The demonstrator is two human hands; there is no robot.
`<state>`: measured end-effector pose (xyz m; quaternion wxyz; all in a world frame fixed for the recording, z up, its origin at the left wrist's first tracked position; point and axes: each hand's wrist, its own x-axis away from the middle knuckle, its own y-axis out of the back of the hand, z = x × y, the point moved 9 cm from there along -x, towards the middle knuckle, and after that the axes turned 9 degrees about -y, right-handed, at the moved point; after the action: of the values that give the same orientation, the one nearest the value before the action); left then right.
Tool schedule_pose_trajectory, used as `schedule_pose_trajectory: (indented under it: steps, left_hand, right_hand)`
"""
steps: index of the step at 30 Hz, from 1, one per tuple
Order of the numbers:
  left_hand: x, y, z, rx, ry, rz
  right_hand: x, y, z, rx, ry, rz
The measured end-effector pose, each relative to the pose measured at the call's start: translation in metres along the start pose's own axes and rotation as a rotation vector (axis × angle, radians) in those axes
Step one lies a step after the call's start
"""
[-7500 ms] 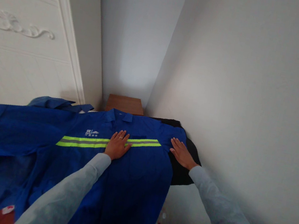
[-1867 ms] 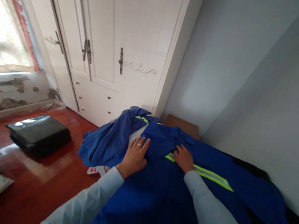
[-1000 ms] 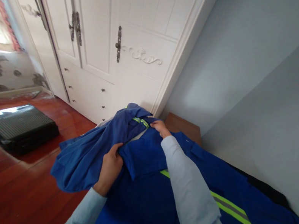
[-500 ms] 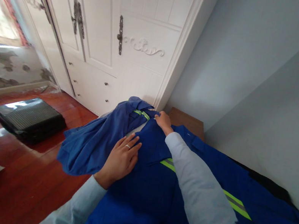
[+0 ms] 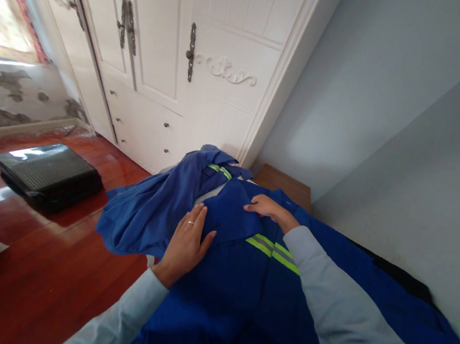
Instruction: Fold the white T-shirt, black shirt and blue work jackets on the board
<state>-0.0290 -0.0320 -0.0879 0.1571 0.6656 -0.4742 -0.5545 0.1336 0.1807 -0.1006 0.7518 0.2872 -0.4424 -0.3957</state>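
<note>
Blue jacket (image 5: 235, 291) — flat under left hand (image 5: 184, 244) and right hand (image 5: 266, 207)

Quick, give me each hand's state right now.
Left hand: open, flat on the blue work jacket, holding nothing.
Right hand: open, palm down on the jacket near its collar, holding nothing.
</note>
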Motion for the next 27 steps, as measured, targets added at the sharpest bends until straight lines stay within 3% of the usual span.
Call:
schedule_pose_trajectory:
  steps: [3,5,10,13,15,18,20,23,27]
  left_hand:
    - [0.003,-0.006,0.001,-0.003,-0.009,0.003]
    - [0.005,-0.009,0.002,-0.008,-0.014,0.031]
    - [0.002,-0.005,0.002,-0.036,0.022,0.114]
    - [-0.012,0.004,-0.001,-0.059,0.053,0.133]
    - [-0.024,0.011,-0.004,-0.090,0.041,0.104]
    - [-0.039,0.007,-0.013,-0.108,-0.078,0.094]
    - [-0.041,-0.007,-0.016,-0.106,-0.152,0.163]
    - [-0.034,-0.028,-0.014,-0.105,-0.188,0.269]
    - [-0.026,-0.030,-0.011,-0.088,-0.185,0.260]
  right_hand:
    - [0.008,0.021,-0.005,-0.165,0.097,-0.226]
    - [0.010,0.026,-0.017,-0.184,0.063,-0.343]
    - [0.010,0.015,-0.033,-0.057,-0.021,-0.379]
    - [0.021,0.025,-0.013,0.083,0.013,-0.523]
    - [0.030,0.024,0.020,0.217,0.163,-0.611]
    - [0.035,-0.011,0.077,0.366,0.575,-0.486]
    - [0.033,-0.040,0.098,0.449,0.782,-0.354]
    - [0.018,-0.059,0.105,0.544,0.867,-0.320]
    - [0.006,-0.055,0.113,0.610,0.899,-0.325]
